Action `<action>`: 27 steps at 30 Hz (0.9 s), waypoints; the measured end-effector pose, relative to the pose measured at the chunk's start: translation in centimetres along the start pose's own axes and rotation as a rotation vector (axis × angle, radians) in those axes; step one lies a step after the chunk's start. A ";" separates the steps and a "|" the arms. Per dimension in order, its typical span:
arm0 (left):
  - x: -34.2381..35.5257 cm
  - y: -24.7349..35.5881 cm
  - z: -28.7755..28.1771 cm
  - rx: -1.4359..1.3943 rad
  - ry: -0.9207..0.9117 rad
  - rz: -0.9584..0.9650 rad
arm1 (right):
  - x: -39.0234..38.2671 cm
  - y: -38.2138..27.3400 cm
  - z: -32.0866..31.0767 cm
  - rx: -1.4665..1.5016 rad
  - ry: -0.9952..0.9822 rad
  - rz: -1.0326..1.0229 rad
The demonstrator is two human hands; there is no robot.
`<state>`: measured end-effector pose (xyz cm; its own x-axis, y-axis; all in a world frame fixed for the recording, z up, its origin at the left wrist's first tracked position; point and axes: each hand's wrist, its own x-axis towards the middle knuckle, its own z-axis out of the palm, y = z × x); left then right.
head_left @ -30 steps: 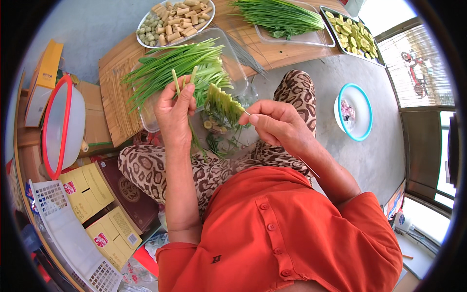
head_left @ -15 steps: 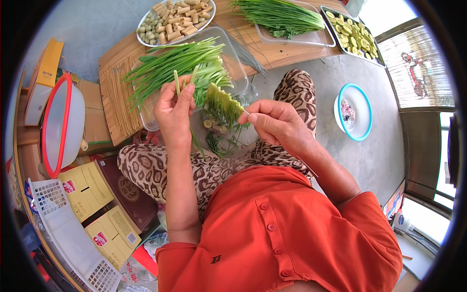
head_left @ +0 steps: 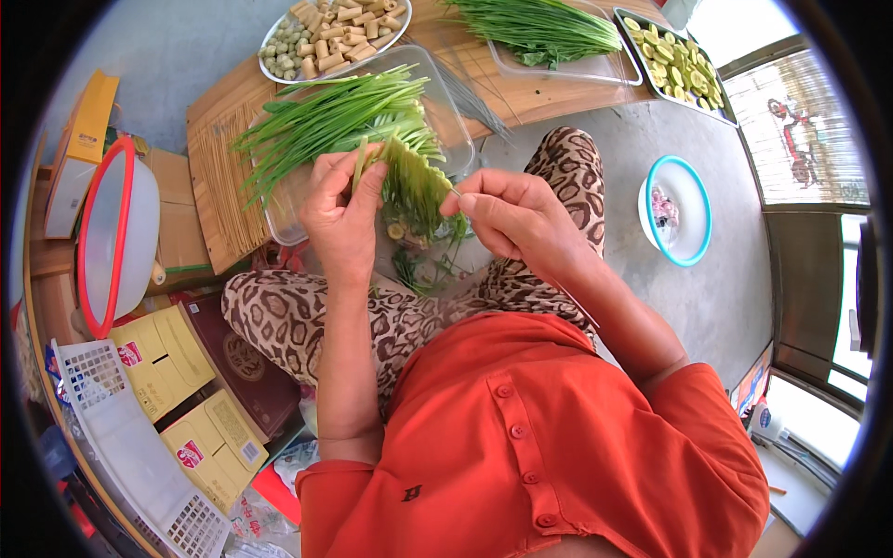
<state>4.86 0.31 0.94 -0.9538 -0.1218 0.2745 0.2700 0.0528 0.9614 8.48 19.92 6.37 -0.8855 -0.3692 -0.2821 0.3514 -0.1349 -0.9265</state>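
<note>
My right hand (head_left: pixel 516 212) pinches a thin skewer, with a row of folded green chives (head_left: pixel 417 184) threaded side by side on it. The leafy ends hang down between my hands. My left hand (head_left: pixel 342 219) has thumb and fingers closed on a chive stalk (head_left: pixel 360 160) at the left end of that row; the skewer's tip there is hidden. Just beyond, a clear plastic tray (head_left: pixel 462 139) holds a big pile of loose chives (head_left: pixel 326 121). Below the row, a transparent container or bag with greens (head_left: pixel 414 270) sits between my knees, partly covered.
Bamboo skewers (head_left: pixel 219 191) lie on the wooden table (head_left: pixel 535 102); metal skewers (head_left: pixel 470 102) lie farther right. Behind are a bowl of tan rolls (head_left: pixel 339 33), more chives (head_left: pixel 539 33) and a tray of green slices (head_left: pixel 677 65). A blue-rimmed basin (head_left: pixel 704 209) stands right, a red-rimmed one (head_left: pixel 102 232) left.
My left hand has brought its stalk right up against the threaded row. My right hand with the skewer has shifted slightly left and up, narrowing the gap.
</note>
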 end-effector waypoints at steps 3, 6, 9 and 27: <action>0.3 -0.6 -0.4 -0.017 -0.013 0.017 | 0.4 0.2 -0.2 0.001 0.004 0.010; 0.8 -1.7 -0.9 -0.030 0.027 -0.001 | 0.1 0.4 -0.6 0.023 0.013 0.025; 0.8 -1.4 -1.7 -0.186 0.064 -0.251 | -0.1 0.8 -1.0 0.031 0.034 0.041; 1.0 -1.1 -1.2 -0.435 -0.046 -0.352 | -0.6 0.9 -0.2 0.005 -0.069 0.033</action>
<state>3.77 -1.08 0.14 -0.9983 -0.0141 -0.0560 -0.0458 -0.3985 0.9160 9.23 20.15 5.69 -0.8503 -0.4360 -0.2947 0.3818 -0.1257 -0.9157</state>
